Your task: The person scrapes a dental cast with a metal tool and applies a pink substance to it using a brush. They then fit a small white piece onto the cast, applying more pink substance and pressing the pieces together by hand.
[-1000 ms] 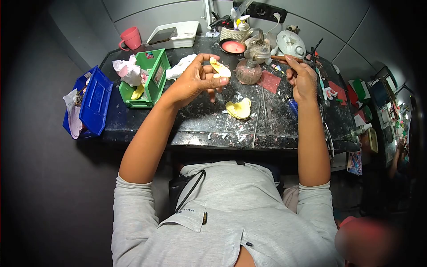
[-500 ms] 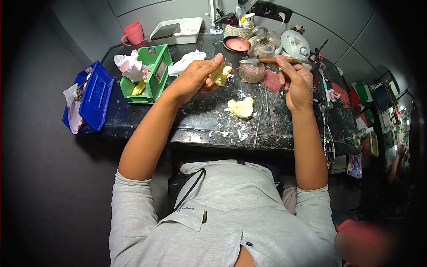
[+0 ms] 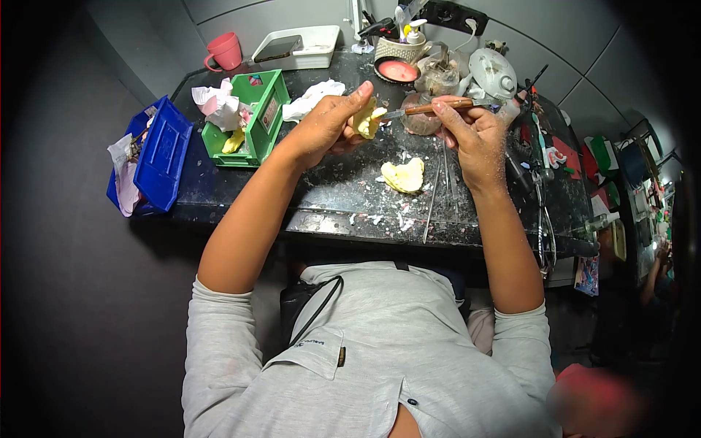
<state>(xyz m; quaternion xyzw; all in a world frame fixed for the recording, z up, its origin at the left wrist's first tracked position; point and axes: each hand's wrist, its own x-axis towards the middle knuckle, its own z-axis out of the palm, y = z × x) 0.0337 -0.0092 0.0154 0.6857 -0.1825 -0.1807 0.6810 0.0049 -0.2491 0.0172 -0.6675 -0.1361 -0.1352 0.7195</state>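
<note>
My left hand grips a small yellow cast above the dark worktop. My right hand holds a wooden-handled knife, and its metal blade tip touches the yellow cast. A second yellow cast lies on the worktop below and between my hands, among white crumbs. A glass spirit lamp stands just behind the knife.
A green bin with crumpled tissue and a blue bin stand at the left. A pink mug, white tray, pink-filled bowl and white vessel line the back. Long metal tools lie at the right.
My right hand swung the knife leftward from the lamp until its blade met the cast. My left hand lowered and closed around the cast.
</note>
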